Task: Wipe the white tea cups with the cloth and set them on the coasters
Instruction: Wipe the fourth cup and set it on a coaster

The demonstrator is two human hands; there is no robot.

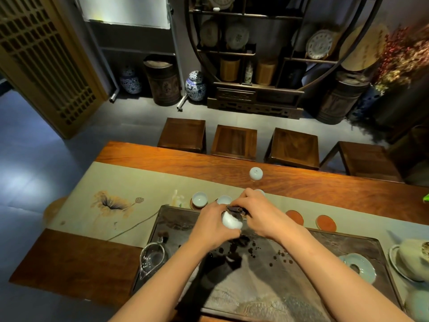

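My left hand (pixel 210 225) grips a white tea cup (pixel 231 221) above the dark stone tea tray (pixel 325 242). My right hand (pixel 260 213) pinches a dark cloth (pixel 235 209) pushed into the cup's mouth. Two white cups (pixel 199 198) (pixel 224 200) stand on coasters just beyond the tray's far edge. Part of another cup (pixel 260 191) peeks out behind my right hand. Two bare orange coasters (pixel 294 217) (pixel 326 223) lie to the right. An upturned white cup (pixel 255 173) sits farther out on the wood.
A glass pitcher (pixel 152 255) stands at the tray's left corner. A pale green lid rest (pixel 357 266) and a gaiwan set (pixel 412 259) sit at the right. Dark tea scraps dot the tray. The long wooden table (pixel 162 156) carries a beige runner (pixel 111 182); several stools line its far side.
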